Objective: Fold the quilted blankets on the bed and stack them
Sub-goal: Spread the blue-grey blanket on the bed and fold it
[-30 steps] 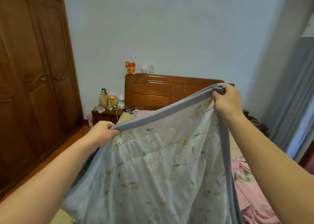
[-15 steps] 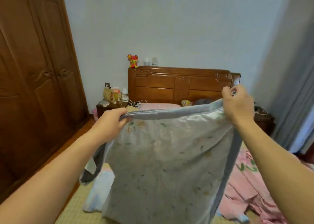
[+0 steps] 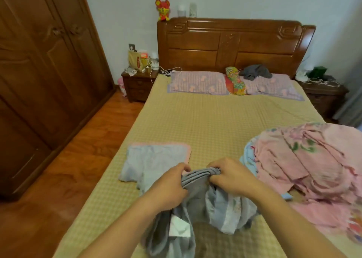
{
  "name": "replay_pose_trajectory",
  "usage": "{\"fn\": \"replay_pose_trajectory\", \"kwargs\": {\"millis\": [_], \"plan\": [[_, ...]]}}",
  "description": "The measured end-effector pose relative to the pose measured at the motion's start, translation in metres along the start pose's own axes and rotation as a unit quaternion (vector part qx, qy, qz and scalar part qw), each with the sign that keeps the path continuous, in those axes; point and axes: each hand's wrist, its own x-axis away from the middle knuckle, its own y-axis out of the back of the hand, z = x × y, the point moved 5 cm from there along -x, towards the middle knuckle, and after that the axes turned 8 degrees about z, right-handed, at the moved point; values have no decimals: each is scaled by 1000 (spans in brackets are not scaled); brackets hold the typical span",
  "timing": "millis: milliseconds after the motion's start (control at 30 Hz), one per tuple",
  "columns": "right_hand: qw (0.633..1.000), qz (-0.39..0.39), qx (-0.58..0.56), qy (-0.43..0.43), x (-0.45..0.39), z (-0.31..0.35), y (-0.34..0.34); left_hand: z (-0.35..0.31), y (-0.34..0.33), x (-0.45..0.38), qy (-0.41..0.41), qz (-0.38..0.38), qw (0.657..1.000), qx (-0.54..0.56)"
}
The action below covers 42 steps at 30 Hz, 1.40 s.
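pink quilt (image 3: 305, 160) heaped right, perhaps touching hands (image 3: 197, 181).

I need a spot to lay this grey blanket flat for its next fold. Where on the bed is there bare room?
The widest bare patch of the yellow checked mat lies between the pillows and the folded blue blanket. The right side is crowded by the heaped pink blanket. Both hands, left hand and right hand, grip the grey blanket at the near edge.
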Motion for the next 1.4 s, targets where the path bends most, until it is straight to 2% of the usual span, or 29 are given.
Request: {"fn": "replay_pose_trajectory", "kwargs": {"millis": [100,167,233,300,400,500,600,667,733,767,900,1033,1100,1167,1233,1267,1333,1400], "plan": [[998,-44,-25,-36,3,-18,-7,56,-33,19,101,25,993,50],[992,-94,-46,-65,5,-27,0,80,-39,30,135,-2,987,86],[985,-135,-58,-87,6,-32,11,91,-35,35,130,-49,986,93],[981,-157,-69,-91,6,-34,20,94,-27,42,104,-130,979,119],[979,-165,-77,-88,6,-29,24,86,-18,57,52,-249,962,101],[977,-168,-94,-95,6,-24,20,76,-27,68,-43,-281,955,79],[974,-174,-109,-99,5,-22,17,68,-34,76,-110,-320,940,-45],[970,-181,-122,-108,3,-23,17,60,-34,79,-178,-338,914,-136],[965,-187,-141,-119,2,-24,18,58,-36,79,-216,-334,893,-213],[964,-188,-146,-120,1,-24,19,58,-36,78,-214,-324,893,-228],[965,-186,-152,-107,1,-20,23,68,-34,72,-119,-294,937,-142],[968,-179,-141,-101,1,-18,23,78,-37,68,-64,-271,956,-91],[971,-173,-137,-96,1,-17,21,78,-34,69,-42,-287,955,-58],[971,-172,-134,-94,2,-16,19,68,-29,73,-51,-336,935,-104],[971,-178,-129,-97,3,-15,18,57,-29,73,-73,-343,927,-134],[970,-180,-131,-99,2,-14,17,53,-30,72,-80,-327,936,-107],[969,-177,-140,-100,1,-12,17,51,-33,68,-63,-291,955,14],[970,-169,-143,-98,0,-10,17,52,-33,62,-21,-264,950,167]]}}
